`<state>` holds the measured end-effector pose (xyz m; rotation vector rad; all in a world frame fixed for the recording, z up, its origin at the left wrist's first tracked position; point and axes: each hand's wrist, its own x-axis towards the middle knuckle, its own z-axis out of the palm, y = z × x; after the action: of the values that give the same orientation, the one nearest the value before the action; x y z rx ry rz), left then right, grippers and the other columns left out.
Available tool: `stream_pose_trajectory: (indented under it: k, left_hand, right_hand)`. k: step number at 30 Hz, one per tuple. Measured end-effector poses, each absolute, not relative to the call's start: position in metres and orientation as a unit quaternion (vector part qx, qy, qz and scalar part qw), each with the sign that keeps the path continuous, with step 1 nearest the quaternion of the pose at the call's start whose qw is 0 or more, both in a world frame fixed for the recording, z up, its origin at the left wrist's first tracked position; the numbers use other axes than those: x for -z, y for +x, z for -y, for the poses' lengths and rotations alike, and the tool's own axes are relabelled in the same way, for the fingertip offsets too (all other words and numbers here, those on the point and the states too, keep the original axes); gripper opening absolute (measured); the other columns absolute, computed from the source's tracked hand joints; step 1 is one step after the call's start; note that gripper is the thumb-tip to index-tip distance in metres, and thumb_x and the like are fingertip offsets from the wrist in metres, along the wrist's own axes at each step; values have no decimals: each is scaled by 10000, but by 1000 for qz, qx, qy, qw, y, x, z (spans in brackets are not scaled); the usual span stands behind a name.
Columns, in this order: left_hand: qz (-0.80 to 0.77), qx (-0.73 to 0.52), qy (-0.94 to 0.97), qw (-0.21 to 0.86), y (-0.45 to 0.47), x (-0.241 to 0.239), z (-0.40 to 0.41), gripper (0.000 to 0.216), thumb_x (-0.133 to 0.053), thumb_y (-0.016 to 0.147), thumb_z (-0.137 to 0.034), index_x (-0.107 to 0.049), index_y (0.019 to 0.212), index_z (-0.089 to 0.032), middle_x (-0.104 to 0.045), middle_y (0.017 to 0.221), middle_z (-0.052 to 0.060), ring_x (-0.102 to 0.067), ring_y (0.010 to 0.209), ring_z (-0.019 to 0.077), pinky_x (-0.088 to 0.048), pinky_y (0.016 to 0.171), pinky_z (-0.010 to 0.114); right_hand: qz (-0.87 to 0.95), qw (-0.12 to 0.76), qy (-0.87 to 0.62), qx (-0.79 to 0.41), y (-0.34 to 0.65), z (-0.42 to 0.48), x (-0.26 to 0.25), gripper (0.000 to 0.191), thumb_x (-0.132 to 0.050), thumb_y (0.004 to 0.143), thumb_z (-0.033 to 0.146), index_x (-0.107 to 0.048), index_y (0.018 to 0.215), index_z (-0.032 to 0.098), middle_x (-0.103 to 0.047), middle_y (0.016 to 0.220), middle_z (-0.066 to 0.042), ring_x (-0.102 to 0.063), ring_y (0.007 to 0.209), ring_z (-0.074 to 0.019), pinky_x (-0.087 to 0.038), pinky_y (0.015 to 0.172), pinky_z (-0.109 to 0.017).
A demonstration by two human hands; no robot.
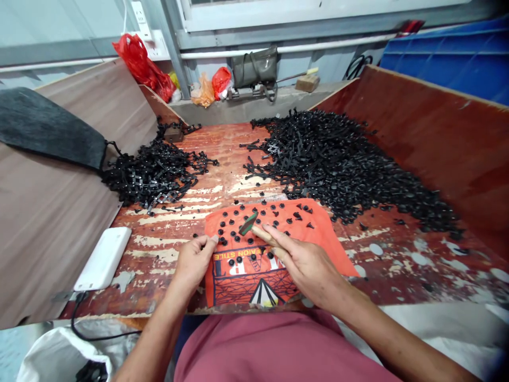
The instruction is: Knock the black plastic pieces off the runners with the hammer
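Head camera: the right hand (pixel 306 262) is closed around the pale handle of a small wooden-handled tool (pixel 249 223). Thumb and forefinger lie along the handle, and the dark tip angles up and away over the orange cloth (pixel 320 236). The wrist is low, with the forearm coming in from the bench's near right corner.

The left hand (pixel 193 262) rests palm-down at the cloth's left edge, fingers curled. Thumb and forefinger sit close together beside one of the small black caps (pixel 239 260), but whether they pinch anything cannot be told. The caps lie scattered over the far half of the cloth, near the middle of the bench's near edge.

Beyond them, a large heap of black plastic pieces (pixel 342 164) fills the far right of the red bench (pixel 222 180). A smaller tangle of black sprues (pixel 155 172) sits against the left wall. A white power bank (pixel 104 258) lies at the near left.

As a judgement, the tool tip is close to the left fingertips, so a slip could nick them. Any tug on the loose cloth could send caps rolling off onto the bench.
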<state>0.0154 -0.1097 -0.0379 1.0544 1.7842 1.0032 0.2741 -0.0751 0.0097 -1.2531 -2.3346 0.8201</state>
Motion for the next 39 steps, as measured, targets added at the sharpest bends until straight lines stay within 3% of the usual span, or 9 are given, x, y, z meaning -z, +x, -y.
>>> stream_pose_trajectory:
  k: [7,15,18,22,27,32,36,39]
  left_hand:
    - [-740,-348,487,308,13,43,113,420,-542,826,-535,-558,589,-188,-474,540,-36,-427,545,125,-304,511,215]
    - [-735,-352,501,290,14,49,116,433,-520,852,-544,-574,620,-182,-522,564,-30,-485,586,138,-355,548,208]
    - [-737,-351,502,285,14,50,116,421,-517,856,-528,-623,645,-179,-565,581,-23,-516,600,146,-373,558,211]
    - [-732,-358,500,293,14,49,115,412,-520,847,-521,-675,675,-179,-610,593,-10,-556,623,166,-396,566,221]
    - [-732,-354,500,298,15,48,115,402,-514,848,-503,-680,675,-180,-597,564,-5,-570,644,179,-406,583,227]
    - [-732,-356,494,307,15,46,116,383,-525,842,-488,-650,641,-187,-598,565,-7,-577,650,185,-392,576,226]
    - [-733,-348,500,301,14,41,115,356,-538,834,-462,-634,616,-198,-589,545,-9,-578,636,189,-374,571,228]
    - [-736,-338,508,294,15,39,114,334,-540,834,-444,-643,627,-203,-599,557,-6,-579,633,189,-364,575,229]
  right_hand:
    - [837,164,-437,-285,273,76,-6,533,-415,1013,217,-333,1516,372,-618,1353,28,-678,1102,-224,-571,912,-402]
    - [867,133,-418,-237,260,73,-13,523,-423,992,218,-374,1504,309,-704,1236,-27,-712,1004,-227,-576,829,-376]
    - [877,149,-401,-219,253,73,-19,532,-439,990,217,-378,1502,348,-736,1165,-9,-716,973,-206,-572,838,-347]
    - [875,208,-386,-206,247,77,-19,547,-385,1021,232,-278,1553,306,-696,1247,-44,-688,1034,-195,-547,880,-328]
    - [892,107,-397,-188,240,77,-9,548,-439,989,212,-363,1513,351,-754,1079,-28,-718,899,-209,-558,770,-317]
    - [886,146,-397,-189,238,77,-12,583,-414,996,222,-278,1550,344,-747,1097,-38,-703,942,-207,-551,794,-316]
    - [893,64,-404,-184,235,78,-11,537,-446,984,229,-380,1504,346,-761,1031,-41,-720,828,-220,-539,698,-310]
    - [892,80,-403,-188,233,77,-8,554,-439,992,237,-331,1528,323,-750,1071,-64,-716,884,-230,-528,732,-316]
